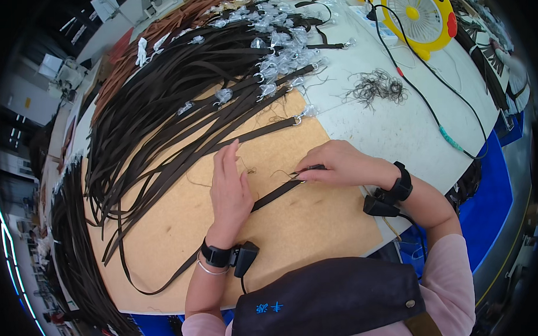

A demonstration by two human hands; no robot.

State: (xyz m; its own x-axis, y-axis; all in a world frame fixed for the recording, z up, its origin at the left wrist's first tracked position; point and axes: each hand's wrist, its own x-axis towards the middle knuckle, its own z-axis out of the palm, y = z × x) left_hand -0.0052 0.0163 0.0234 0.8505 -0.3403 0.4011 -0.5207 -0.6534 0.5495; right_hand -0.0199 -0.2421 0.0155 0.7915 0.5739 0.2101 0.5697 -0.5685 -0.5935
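My right hand [343, 164] is closed in a pinch, with a slim dark piece showing between thumb and fingers; I cannot tell whether it is a tool or a strap end. Just under the thumb ends a flat dark brown strap [276, 195], which runs back beneath my left hand [229, 184] and curves toward the table's near left. My left hand is held edge-on, its fingers stretched out, over the strap. Fine loose threads [250, 170] lie between the hands. Beyond my left fingers lies another dark strap [273, 127] with a metal clasp wrapped in clear plastic.
A large heap of dark straps [160, 100] with plastic-wrapped ends covers the far left, with brown straps [181, 17] behind it. A tangle of threads [376, 87] lies on the white tabletop [350, 123]. A yellow fan [415, 15] and its black cable [465, 105] are at the far right.
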